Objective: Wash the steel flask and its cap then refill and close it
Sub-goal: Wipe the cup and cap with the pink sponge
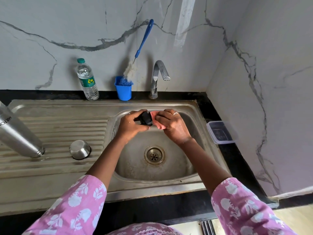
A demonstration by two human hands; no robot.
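Over the sink basin [191, 160] my left hand [131, 124] grips a small black cap [146, 118]. My right hand [174, 126] presses a pink scrub pad [158, 122] against the cap's right side. The steel flask [18, 134] stands mouth down on the ribbed drainboard [55, 133] at the left, partly cut off by the frame edge. A small steel cup-shaped lid [79, 149] rests upside down beside the flask's mouth.
A clear plastic water bottle [87, 80] with a green cap, a blue holder [123, 89] with a long blue bottle brush [143, 41] and the steel tap [158, 77] line the back ledge. A clear plastic box [220, 132] sits on the black counter at the right. The drain [154, 155] lies below my hands.
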